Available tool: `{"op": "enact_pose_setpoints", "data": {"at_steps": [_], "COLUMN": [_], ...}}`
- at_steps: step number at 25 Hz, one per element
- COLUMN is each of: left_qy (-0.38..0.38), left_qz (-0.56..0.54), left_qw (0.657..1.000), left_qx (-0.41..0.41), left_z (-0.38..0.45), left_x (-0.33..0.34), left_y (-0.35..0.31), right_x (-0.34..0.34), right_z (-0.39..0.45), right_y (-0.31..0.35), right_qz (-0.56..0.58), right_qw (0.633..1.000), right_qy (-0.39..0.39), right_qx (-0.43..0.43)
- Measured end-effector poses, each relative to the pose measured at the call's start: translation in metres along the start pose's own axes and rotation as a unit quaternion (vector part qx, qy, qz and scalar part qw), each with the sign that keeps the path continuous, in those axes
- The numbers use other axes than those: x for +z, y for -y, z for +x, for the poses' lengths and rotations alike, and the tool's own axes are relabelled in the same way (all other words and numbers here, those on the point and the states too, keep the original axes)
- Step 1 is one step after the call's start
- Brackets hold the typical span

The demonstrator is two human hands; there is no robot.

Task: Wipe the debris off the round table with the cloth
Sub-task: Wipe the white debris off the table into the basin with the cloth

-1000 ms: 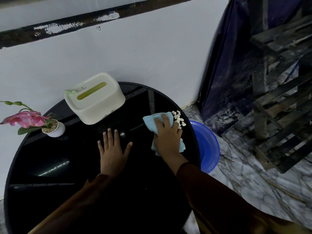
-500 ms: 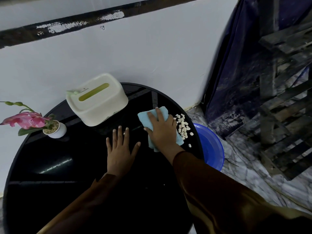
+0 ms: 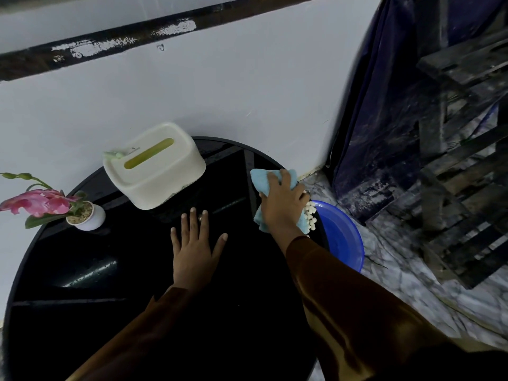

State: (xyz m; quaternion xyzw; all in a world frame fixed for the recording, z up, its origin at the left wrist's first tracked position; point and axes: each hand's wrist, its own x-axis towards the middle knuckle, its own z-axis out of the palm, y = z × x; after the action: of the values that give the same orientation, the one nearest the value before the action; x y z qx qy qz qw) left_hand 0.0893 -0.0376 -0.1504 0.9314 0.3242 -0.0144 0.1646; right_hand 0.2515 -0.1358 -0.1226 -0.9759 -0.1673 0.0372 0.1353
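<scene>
Head view. The right hand (image 3: 283, 204) lies palm-down on the light blue cloth (image 3: 262, 180), pressing it flat against the round table (image 3: 82, 270) at the table's right edge. The debris (image 3: 310, 215), a cluster of small pale pieces, sits bunched against the cloth's outer side, right at the rim. A blue basin (image 3: 341, 237) stands on the floor just beyond and below that rim. The left hand (image 3: 195, 243) rests open and flat on the dark tabletop, fingers spread, grasping nothing; it appears to brace the body.

The step in hand is judged to be the final push over the edge. To do it well, the cloth's leading edge should stay in full contact with the glass so no piece slips beneath it, and the sweep should aim at the basin, not the floor beside it; a slow, even stroke would keep the pieces from scattering.

The tabletop is black and glossy, showing reflections. A cream tissue box (image 3: 155, 166) and a small white pot with a pink flower (image 3: 85, 215) stand near the wall side, well apart from the wiping zone. A white wall with a dark band runs behind; marble-patterned flooring (image 3: 412, 284) and dark slatted furniture (image 3: 467, 160) lie to the right.
</scene>
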Motion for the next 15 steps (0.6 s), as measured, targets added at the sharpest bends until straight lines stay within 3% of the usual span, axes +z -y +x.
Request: {"op": "enact_pose_setpoints", "data": {"at_steps": [4, 8, 15], "left_qy": [0.004, -0.007, -0.015], "left_qz": [0.002, 0.014, 0.025], "left_qw": [1.0, 1.0, 1.0], "left_qx": [0.003, 0.003, 0.005], "left_z": [0.0, 0.0, -0.001], "left_x": [0.0, 0.002, 0.003], "left_y": [0.0, 0.0, -0.001], "right_x": [-0.013, -0.016, 0.01], "right_z": [-0.003, -0.032, -0.067], "right_y": [-0.005, 0.01, 0.003], "right_qz": [0.03, 0.063, 0.025], "right_qw": [0.999, 0.998, 0.999], "right_qy": [-0.012, -0.024, -0.034], "right_qx": [0.029, 0.002, -0.031]}}
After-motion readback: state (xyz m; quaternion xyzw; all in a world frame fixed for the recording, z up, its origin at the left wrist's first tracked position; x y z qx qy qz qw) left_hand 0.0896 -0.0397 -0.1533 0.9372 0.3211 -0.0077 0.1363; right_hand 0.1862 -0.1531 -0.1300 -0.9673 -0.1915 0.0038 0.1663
